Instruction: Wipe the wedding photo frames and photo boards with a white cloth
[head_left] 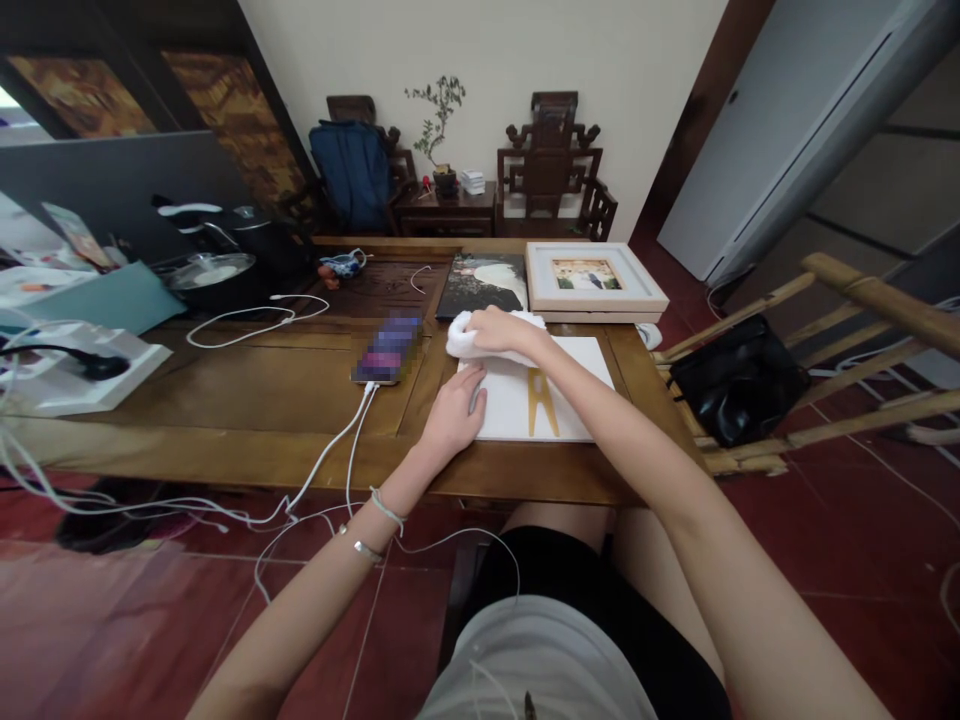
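Observation:
A flat white board [502, 412] lies at the front edge of the table, with a yellow A-shaped piece [541, 408] on its face. My left hand [454, 408] rests on the board's left side, fingers stretched out and thumb apart, holding nothing. Reaching across, my right hand [499, 332] presses a bunched white fluffy cloth [465, 338] onto the far left part of the board. The cloth hides the board's upper edge and the top of the yellow piece. Just behind lie a dark photo print [484, 285] and a pale framed picture [596, 283].
Left of my hands lies a phone [386, 350] with white cables running off the table edge. Farther left are a power strip [90, 370], a lidded pot [214, 275] and a dark kettle [262, 240]. A bamboo chair [862, 300] holding a black bag [739, 380] stands at the right.

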